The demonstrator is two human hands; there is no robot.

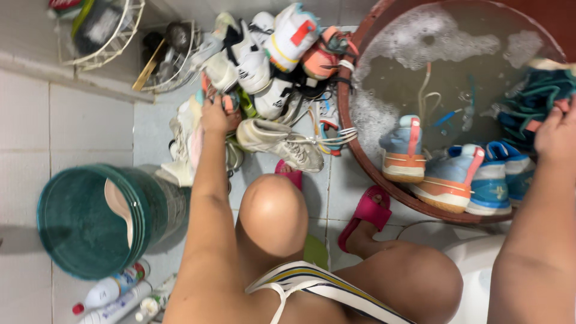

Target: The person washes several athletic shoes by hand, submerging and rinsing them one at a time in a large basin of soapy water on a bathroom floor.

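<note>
**Teal shoe at the basin, orange shoe in the pile**

Head view, the only one you have. Your right hand (555,135) sits at the far right, part cut off by the frame, its fingers bent over a teal shoe (534,90) and holding it against the rim of the basin (347,129). The shoe is half in the soapy water (432,66), so this looks like the wash-and-sort stage, with one shoe gripped at the tub.

Your left hand (214,117) reaches well apart from it into the shoe pile (270,54) on the floor. It is closed on an orange shoe (231,103) at the pile's near edge, with the fingertips buried among the others.

To my eye, pulling that shoe free calls for a straight lift. Laces and straps from its neighbours trail across it, and a beige shoe (279,144) lies just beside your wrist.

Three blue shoes (453,180) stand toes-down along the basin's near wall, leaving little room there. A loose lace floats in the middle of the water.

A green bucket (78,222) lies tipped on its side under your left forearm, with bottles (111,291) on the tiles below it. Two wire baskets (102,36) stand on the ledge behind the pile. Your knees and pink slippers (366,213) fill the gap between pile and basin, so any carry from one to the other must pass over them.
</note>
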